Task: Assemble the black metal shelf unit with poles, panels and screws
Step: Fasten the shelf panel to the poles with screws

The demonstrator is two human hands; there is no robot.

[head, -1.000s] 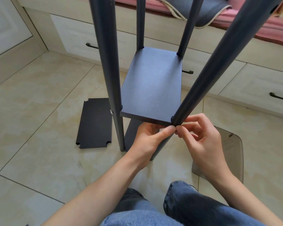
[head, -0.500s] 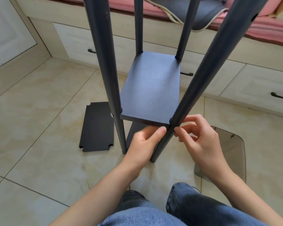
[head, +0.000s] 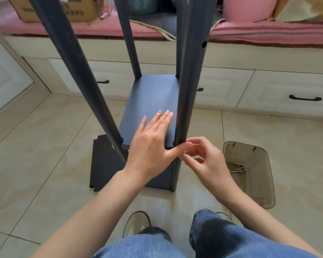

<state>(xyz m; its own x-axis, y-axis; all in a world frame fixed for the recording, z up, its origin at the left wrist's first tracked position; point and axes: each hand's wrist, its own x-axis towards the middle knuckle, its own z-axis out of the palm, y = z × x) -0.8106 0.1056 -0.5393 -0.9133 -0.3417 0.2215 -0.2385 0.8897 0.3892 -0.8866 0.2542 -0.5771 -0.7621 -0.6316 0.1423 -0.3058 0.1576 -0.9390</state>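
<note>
I was fastening the shelf panel [head: 153,101] to the near right pole [head: 186,94]. My left hand [head: 149,146] pressed flat on the panel, fingers straight; my right hand [head: 203,161] pinched a small screw [head: 185,152] just beside the pole's joint. Next, I judged, it needed seating and turning.

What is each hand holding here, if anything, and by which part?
The right hand pinches a small screw between its fingertips; which part cannot be told. The left hand holds nothing, lying flat on the shelf panel.
</note>
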